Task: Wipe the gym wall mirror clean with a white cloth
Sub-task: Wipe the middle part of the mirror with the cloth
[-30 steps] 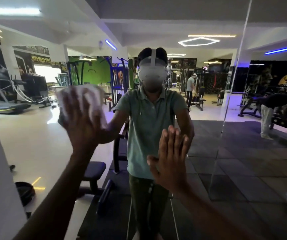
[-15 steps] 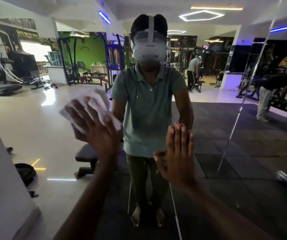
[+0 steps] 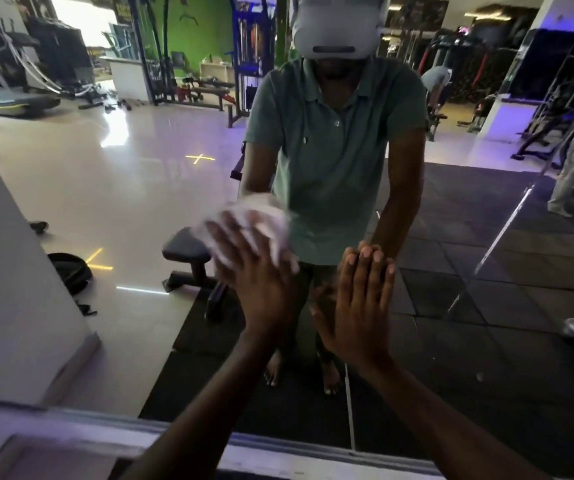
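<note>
Since a second ago we have brought the white cloth (image 3: pixel 254 230) down the mirror (image 3: pixel 112 188): it was up at head height on the left of the reflection, and now it sits at waist height, just beside the reflected green shirt. Our view has tipped down too, so the ceiling lights are gone and the mirror's pale lower frame (image 3: pixel 181 434) and the reflected bare feet show at the bottom. The two hands, well apart before, are now near each other.

Our left hand (image 3: pixel 261 278) lies flat with fingers straight and spread, pressing the cloth against the glass; the cloth bulges out above and to the right of the fingertips and is blurred. The left forearm rises from the bottom centre, slanting up and a little to the right.

Our right hand (image 3: pixel 358 306) is flat on the bare glass, fingers straight and close together, pointing up, with the thumb out to the left. It holds nothing. Its fingertips meet their own reflection. The right forearm comes in from the lower right corner.

In the mirror we see a black bench (image 3: pixel 188 251) on the pale floor left of the cloth.
</note>
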